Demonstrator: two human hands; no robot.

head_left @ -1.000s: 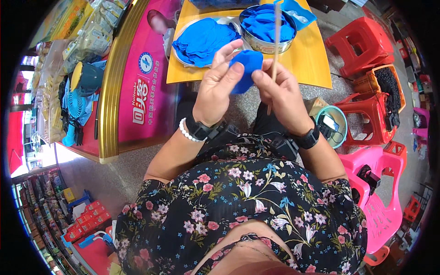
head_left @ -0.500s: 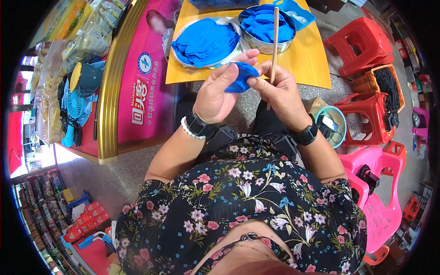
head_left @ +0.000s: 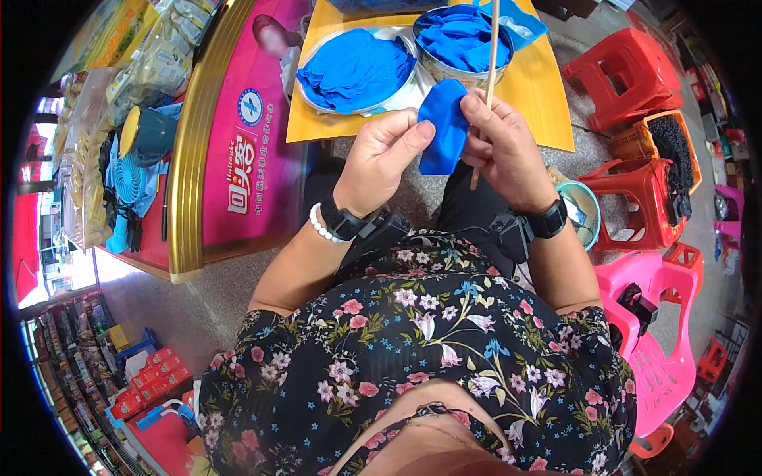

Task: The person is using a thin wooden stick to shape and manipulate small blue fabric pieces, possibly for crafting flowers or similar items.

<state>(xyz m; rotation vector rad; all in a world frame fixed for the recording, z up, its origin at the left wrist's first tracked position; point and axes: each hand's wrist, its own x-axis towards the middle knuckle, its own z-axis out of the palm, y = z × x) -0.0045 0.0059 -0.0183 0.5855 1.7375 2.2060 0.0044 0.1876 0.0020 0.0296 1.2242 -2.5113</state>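
Note:
A small piece of blue fabric (head_left: 443, 127) is stretched upright between my two hands. My left hand (head_left: 381, 159) pinches its left edge, the thumb pressed on the near face. At its upper right edge, the thumb and fingers of my right hand (head_left: 512, 151) grip it. That same hand also keeps a thin wooden stick (head_left: 494, 47) standing nearly upright behind the thumb. Beyond my hands lie a pile of similar blue pieces (head_left: 357, 70) on a round white tray (head_left: 305, 97) and more blue pieces (head_left: 464, 38) in a round tin (head_left: 422, 59).
The tray and tin stand on a yellow tabletop (head_left: 544, 103), with a blue plastic scoop (head_left: 524, 30) behind. A pink counter (head_left: 262, 103) flanks my left side. To the right are red stools (head_left: 623, 75), a pink chair (head_left: 663, 365) and a light-blue bucket (head_left: 586, 214).
The blue piece has gone from lying folded over my left fingers to being held spread out between both hands. My left palm has turned inward, and the stick has shifted slightly right and up.

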